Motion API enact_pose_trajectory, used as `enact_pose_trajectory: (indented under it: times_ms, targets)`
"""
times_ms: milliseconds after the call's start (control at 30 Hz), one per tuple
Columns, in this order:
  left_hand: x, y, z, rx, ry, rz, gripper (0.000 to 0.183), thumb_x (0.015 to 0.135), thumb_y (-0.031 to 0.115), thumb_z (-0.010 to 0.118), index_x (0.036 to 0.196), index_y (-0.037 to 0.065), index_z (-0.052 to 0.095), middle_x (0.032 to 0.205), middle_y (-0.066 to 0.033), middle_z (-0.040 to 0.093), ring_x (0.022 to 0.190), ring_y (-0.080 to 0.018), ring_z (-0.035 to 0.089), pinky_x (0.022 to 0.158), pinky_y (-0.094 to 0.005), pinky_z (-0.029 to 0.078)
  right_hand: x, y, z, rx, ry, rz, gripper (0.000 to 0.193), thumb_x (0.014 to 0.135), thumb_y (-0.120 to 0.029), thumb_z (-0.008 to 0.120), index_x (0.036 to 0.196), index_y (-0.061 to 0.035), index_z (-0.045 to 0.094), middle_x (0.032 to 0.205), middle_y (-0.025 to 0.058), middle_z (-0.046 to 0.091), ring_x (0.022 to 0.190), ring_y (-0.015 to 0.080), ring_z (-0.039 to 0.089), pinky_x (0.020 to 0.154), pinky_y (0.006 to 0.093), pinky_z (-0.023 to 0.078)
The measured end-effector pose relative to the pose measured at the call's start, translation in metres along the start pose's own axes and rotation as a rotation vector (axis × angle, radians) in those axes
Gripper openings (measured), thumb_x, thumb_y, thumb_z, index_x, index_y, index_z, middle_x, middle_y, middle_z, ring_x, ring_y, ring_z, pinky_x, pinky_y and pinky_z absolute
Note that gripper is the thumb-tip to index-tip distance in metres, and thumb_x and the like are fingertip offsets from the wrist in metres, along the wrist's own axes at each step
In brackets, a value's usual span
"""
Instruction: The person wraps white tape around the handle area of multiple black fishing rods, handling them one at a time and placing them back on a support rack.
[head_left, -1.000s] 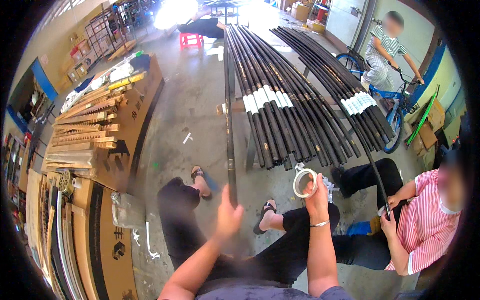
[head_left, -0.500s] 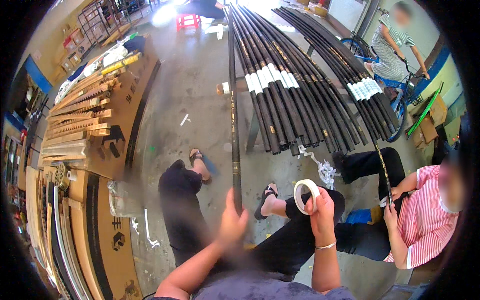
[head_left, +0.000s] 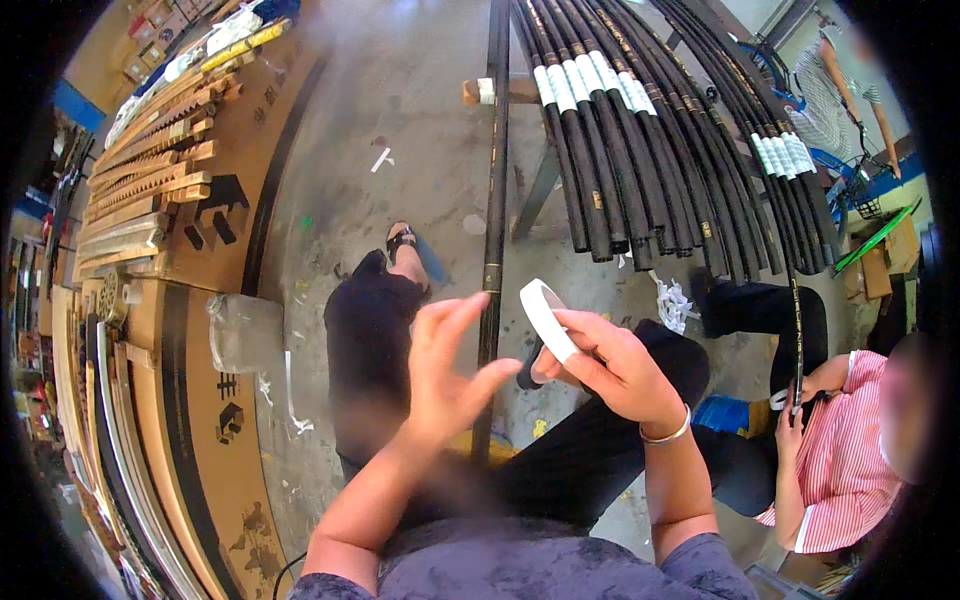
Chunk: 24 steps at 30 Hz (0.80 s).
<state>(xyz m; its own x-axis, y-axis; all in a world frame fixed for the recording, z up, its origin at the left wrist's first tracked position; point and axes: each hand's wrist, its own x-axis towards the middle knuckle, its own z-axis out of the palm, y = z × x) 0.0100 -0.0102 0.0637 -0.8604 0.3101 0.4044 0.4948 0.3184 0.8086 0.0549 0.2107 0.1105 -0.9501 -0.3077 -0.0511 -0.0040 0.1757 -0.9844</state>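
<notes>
A roll of white tape (head_left: 545, 322) is pinched in my right hand (head_left: 630, 375), held tilted above my thigh. My left hand (head_left: 445, 370) has its fingers spread and holds nothing. Just right of that palm, a long black pole (head_left: 494, 200) with gold markings runs from between my legs up to the top of the view. Its lower end is blurred against my lap. The tape roll is close to the pole; whether any tape strip joins them I cannot tell.
Many black poles (head_left: 660, 190) with white bands rest on a stand ahead. At right, a person in a striped shirt (head_left: 840, 450) holds another pole; behind is someone by a blue bicycle (head_left: 850, 165). Cartons (head_left: 225, 400) with wooden strips (head_left: 150, 210) line the left. White scraps (head_left: 675, 305) litter the floor.
My left hand has let go of the pole and spread its fingers. My right hand has brought the tape roll leftward and up, closer to the pole. The view has tilted downward.
</notes>
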Motion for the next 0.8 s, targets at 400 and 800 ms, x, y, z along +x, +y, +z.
enact_pose_trajectory:
  times_ms: [400,800]
  targets:
    - [0.018,0.022,0.01,-0.295,-0.123,-0.035,0.038,0.069,0.014,0.08,0.105,0.008,0.068,0.099,-0.0057,0.049,0.094,-0.02,0.048,0.084,-0.0304,0.041,-0.001,-0.011,0.017,-0.306,0.128,-0.056,0.037,0.086,-0.012,0.062,0.12,-0.001,0.052,0.103,0.0188,0.063,0.088,0.0355,0.064,0.075,0.0382,0.051]
    - [0.008,0.02,0.009,-0.415,-0.161,-0.136,0.025,0.07,0.008,0.078,0.092,0.006,0.067,0.096,-0.0035,0.047,0.092,-0.0164,0.045,0.083,-0.0275,0.037,-0.01,-0.011,0.027,-0.405,0.206,-0.151,0.034,0.081,-0.012,0.067,0.109,-0.0049,0.049,0.082,0.0162,0.064,0.077,0.0371,0.064,0.064,0.044,0.05]
